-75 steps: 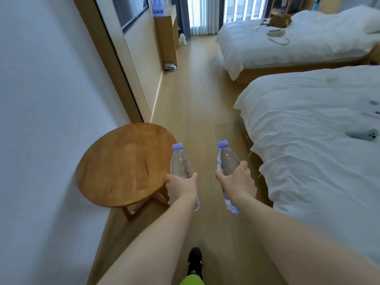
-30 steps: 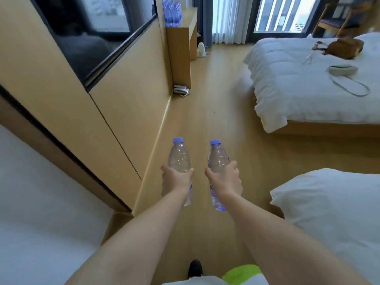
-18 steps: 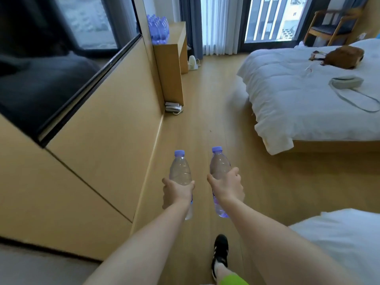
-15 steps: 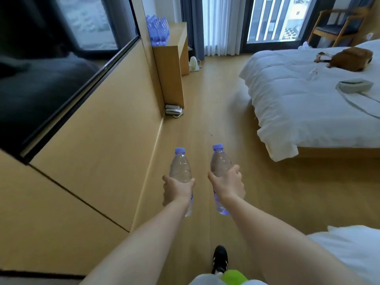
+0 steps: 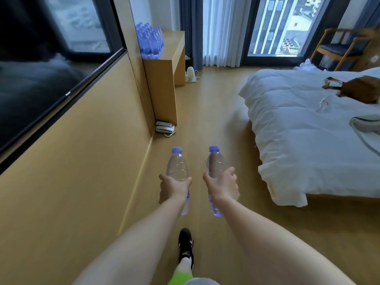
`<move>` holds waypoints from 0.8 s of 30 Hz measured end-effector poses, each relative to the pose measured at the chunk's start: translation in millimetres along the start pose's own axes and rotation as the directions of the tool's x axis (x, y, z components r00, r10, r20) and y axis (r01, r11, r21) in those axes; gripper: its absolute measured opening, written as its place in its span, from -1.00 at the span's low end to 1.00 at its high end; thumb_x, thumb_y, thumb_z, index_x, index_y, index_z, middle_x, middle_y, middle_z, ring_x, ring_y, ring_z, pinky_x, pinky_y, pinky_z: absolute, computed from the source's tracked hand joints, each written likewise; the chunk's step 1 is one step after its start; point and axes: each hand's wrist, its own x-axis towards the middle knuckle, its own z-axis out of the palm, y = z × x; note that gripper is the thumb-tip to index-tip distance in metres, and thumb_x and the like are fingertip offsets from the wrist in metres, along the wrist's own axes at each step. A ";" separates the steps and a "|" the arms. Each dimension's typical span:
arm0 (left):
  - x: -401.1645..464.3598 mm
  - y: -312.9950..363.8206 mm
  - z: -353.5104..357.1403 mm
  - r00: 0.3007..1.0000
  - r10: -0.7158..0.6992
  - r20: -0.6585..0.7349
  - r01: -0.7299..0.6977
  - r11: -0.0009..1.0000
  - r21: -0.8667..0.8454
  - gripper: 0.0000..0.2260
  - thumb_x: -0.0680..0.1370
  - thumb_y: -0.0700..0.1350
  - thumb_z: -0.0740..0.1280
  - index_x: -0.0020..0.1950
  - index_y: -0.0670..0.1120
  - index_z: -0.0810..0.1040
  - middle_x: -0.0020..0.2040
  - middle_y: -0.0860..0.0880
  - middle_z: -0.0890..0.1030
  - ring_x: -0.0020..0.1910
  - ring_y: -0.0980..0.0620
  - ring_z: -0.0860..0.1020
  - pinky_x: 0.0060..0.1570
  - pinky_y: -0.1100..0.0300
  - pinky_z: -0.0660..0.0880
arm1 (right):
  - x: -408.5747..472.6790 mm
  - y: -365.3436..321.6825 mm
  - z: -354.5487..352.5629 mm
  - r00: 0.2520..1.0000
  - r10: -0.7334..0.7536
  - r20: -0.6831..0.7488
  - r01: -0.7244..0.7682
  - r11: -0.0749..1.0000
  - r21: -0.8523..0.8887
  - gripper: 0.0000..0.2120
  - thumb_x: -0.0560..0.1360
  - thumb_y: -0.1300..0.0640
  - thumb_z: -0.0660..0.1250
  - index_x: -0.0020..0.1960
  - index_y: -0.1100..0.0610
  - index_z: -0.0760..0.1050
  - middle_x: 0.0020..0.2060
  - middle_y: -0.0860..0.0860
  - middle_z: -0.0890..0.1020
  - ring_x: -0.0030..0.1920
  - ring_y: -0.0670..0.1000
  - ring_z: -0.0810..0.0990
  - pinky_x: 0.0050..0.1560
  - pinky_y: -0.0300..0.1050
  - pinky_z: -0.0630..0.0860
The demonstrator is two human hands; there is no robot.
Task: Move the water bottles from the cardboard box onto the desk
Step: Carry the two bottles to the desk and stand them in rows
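Observation:
I carry two clear water bottles with purple caps, held upright in front of me over the wooden floor. My left hand (image 5: 173, 189) grips the left bottle (image 5: 177, 167) round its middle. My right hand (image 5: 223, 186) grips the right bottle (image 5: 216, 163) the same way. Ahead on the left stands the wooden desk (image 5: 174, 50) against the wall, with several purple-capped bottles (image 5: 151, 41) grouped at its near end. The cardboard box is not in view.
A wood-panelled wall with a dark screen (image 5: 51, 64) runs along my left. A white bed (image 5: 308, 128) with a brown bag (image 5: 362, 89) fills the right. A telephone (image 5: 164, 127) and a kettle (image 5: 190, 74) sit on the floor by the desk. A chair (image 5: 341, 48) stands by the window.
I have walked forward along the wall, past the round stool and the near bed. The desk and its bottles are closer now. Both hands still hold their bottles the same way.

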 end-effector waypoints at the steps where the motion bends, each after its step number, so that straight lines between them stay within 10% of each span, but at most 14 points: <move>1: 20.0 13.4 6.8 1.000 0.012 0.001 -0.012 1.000 0.005 -0.42 0.36 0.16 0.48 0.06 -0.08 0.18 0.11 -0.15 0.56 -0.02 -0.20 0.57 -0.06 0.02 0.51 | 20.1 -11.3 5.5 1.000 -0.001 -0.004 0.001 1.000 0.003 -0.38 0.40 -0.25 0.36 0.19 0.16 0.25 0.15 0.13 0.49 0.13 0.20 0.54 0.07 0.07 0.50; 24: 368.9 344.3 130.5 0.991 0.130 0.021 -0.131 0.991 0.028 -0.38 0.37 0.12 0.49 0.19 -0.13 0.23 0.16 -0.17 0.55 0.06 -0.20 0.57 0.08 -0.06 0.52 | 446.7 -254.2 43.2 0.997 0.048 -0.052 -0.042 0.992 0.116 -0.37 0.39 -0.22 0.39 0.21 0.19 0.26 0.16 0.15 0.50 0.12 0.22 0.55 0.09 0.10 0.52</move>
